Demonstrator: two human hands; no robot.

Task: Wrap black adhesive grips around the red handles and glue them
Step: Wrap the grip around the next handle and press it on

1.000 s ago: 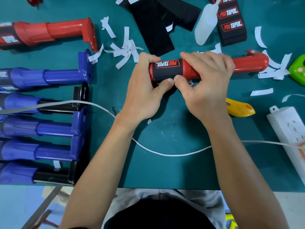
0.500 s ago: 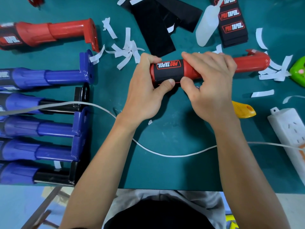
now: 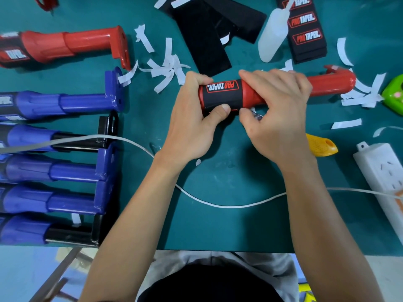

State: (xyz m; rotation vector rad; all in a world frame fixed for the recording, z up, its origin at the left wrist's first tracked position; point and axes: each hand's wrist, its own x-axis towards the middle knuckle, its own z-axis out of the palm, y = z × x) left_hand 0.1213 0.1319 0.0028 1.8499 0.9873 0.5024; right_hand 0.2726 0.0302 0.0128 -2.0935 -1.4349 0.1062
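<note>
Pressing the seam down seems to be the step in hand: the black grip [image 3: 222, 97] is wrapped round the fat end of the red handle [image 3: 329, 83], held low over the green mat [image 3: 218, 225], and its near edge is pushed flat by the thumb of the left hand [image 3: 192, 125], whose fingers are curled round that end. The handle is gripped beside it by the right hand [image 3: 281, 118], fingers curled over the top. Next, the seam should be rubbed shut, and the white glue bottle [image 3: 272, 38] will likely be needed
</note>
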